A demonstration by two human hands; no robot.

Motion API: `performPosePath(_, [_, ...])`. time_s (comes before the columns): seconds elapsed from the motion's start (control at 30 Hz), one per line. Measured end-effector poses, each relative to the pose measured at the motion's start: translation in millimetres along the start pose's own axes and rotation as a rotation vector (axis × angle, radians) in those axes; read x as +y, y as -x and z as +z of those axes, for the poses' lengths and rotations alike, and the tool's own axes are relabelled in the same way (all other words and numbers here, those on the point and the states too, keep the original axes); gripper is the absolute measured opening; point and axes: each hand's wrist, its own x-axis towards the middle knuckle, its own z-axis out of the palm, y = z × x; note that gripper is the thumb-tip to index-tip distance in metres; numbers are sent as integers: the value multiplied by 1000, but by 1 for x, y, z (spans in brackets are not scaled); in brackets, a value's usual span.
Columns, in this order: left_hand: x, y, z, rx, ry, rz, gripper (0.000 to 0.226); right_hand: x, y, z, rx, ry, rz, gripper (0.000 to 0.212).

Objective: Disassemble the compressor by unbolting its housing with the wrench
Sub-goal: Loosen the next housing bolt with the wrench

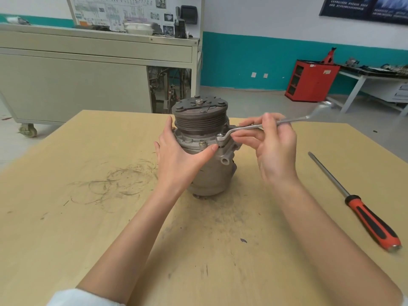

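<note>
A grey metal compressor (pixel 209 173) stands upright on the wooden table (pixel 77 217), its dark grooved pulley (pixel 199 120) on top. My left hand (pixel 176 155) wraps around the housing's left side, thumb pressed against the flange just below a bolt. A silver ring wrench (pixel 245 127) sits with its ring end over a flange bolt (pixel 220 136) at the front right. My right hand (pixel 273 144) pinches the wrench shaft near its middle. The wrench's far end sticks out to the right past my fingers. A second flange bolt (pixel 202 142) shows beside my left thumb.
A long screwdriver (pixel 362 208) with a red and black handle lies on the table at the right. Dark scuff marks stain the tabletop at left and centre. Behind the table stand a grey wheeled cabinet (pixel 88 85) and a red cabinet (pixel 311 81).
</note>
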Motion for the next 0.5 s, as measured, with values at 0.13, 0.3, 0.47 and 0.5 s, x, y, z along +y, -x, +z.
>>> performPosePath(0.13, [-1, -1, 0, 2, 7, 1, 121, 4, -51, -4, -115, -259, 533, 28])
performPosePath(0.3, [0, 0, 0, 8, 10, 13, 120, 12, -62, 3, -122, -322, 640, 29])
performPosePath(0.47, [-1, 0, 1, 9, 0, 12, 119, -10, -50, 10, 108, -302, 388, 34])
performPosePath(0.5, [-1, 0, 1, 6, 1, 8, 119, -16, -43, 10, 106, -214, 298, 34])
